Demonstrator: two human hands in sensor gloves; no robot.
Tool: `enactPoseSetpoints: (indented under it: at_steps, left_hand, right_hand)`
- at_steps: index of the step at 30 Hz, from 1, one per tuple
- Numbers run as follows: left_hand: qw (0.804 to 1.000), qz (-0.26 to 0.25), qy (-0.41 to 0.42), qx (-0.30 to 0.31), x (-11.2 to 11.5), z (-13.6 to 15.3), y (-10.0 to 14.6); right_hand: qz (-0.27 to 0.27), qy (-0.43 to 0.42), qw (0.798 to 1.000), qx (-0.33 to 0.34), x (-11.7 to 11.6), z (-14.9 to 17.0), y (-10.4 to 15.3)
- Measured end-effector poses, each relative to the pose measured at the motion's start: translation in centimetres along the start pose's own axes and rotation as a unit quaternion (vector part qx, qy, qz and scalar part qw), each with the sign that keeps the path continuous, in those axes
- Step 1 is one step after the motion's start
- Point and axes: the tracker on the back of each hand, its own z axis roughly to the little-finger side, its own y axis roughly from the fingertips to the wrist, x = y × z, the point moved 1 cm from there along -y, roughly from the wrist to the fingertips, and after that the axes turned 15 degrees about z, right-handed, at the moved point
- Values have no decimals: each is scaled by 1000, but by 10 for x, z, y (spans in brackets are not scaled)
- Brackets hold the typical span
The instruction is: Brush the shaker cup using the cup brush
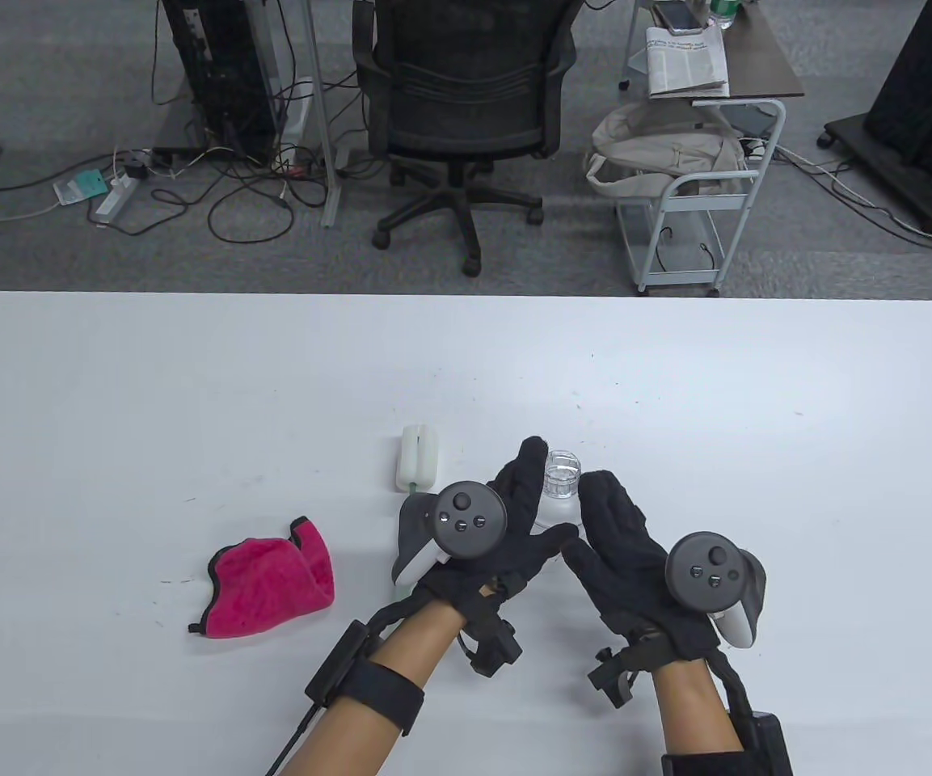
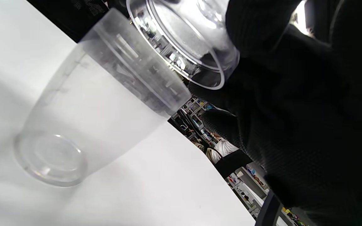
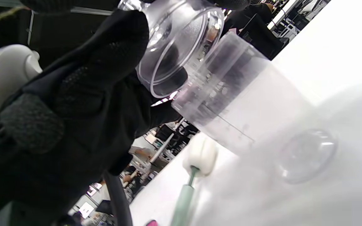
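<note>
White table [image 1: 191,388]: both hands lift the clear lid [image 2: 184,40] off the cup [image 2: 99,106], left hand [image 1: 506,525] and right hand [image 1: 619,550] gripping it; next, pick up the brush [image 1: 419,457].

Floor [image 1: 69,250]: grey carpet, it fills the far part of the room behind the desk.
Desk [image 1: 191,404]: white top, wide, with small dark specks on it.
Office chair [image 1: 466,97]: black, on a wheeled star base, far centre, just behind the desk.
Cables [image 1: 247,194]: many black cables lie loose on the floor at far left, near a white power strip [image 1: 114,198].
Metal frame [image 1: 215,73]: dark stand at far left, with white legs beside it.
Cart [image 1: 696,186]: white, on wheels, far right; a beige bag [image 1: 659,149] lies on it.
Side table [image 1: 756,56]: dark top, far right, it carries a newspaper [image 1: 685,61].
Light: even and soft, with faint shadows on the desk.
</note>
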Motion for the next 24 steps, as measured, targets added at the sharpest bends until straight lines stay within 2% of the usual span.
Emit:
enactPoseSetpoints:
  at_steps: [4,15,24]
  left_hand:
    - [1000,-13,-5,6,4,6,3]
    - [1000,-7,15,-8,14,15,-2]
    - [999,-23,-28,-20,21,14,-1]
  right_hand:
    - [-12,-24,1000,-14,-3,3,0]
    - [-25,-3,999,-28,-7,8,0]
    - [-36,3,999,-37,-9,12,5]
